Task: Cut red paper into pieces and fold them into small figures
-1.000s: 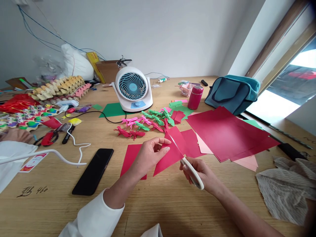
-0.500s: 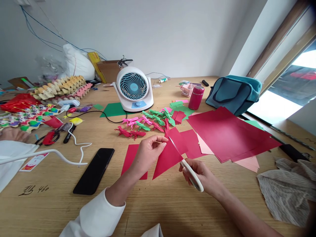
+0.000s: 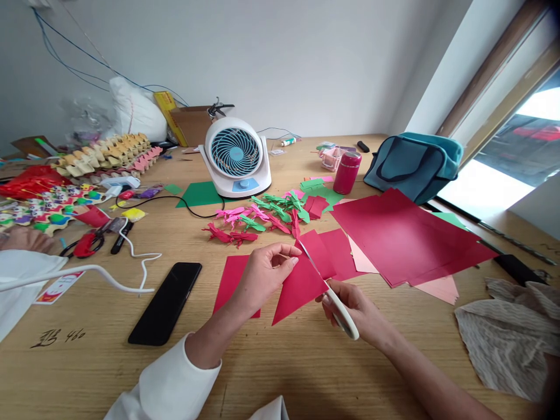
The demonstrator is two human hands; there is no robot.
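In my head view, I am pinching a red sheet between the thumb and forefinger of my left hand. My right hand is closing round the handles of the scissors. Both are sitting nearer me than the fan and to its right, above the table.

The blades are crossing the red paper, so I judge the cut to be partly made; I cannot tell whether it is running right through. Many crumpled-looking paper pieces are already lying formed just in front of the fan. Large red sheets, well to its right, are looking whole, so plenty of paper is waiting uncut.

The red sheet is pointing its sharp corner towards me and leftward, its long axis seemingly slanting from there away to the right. The scissors are pointing away from me and leftward, roughly at the fan, their long axis running diagonally.
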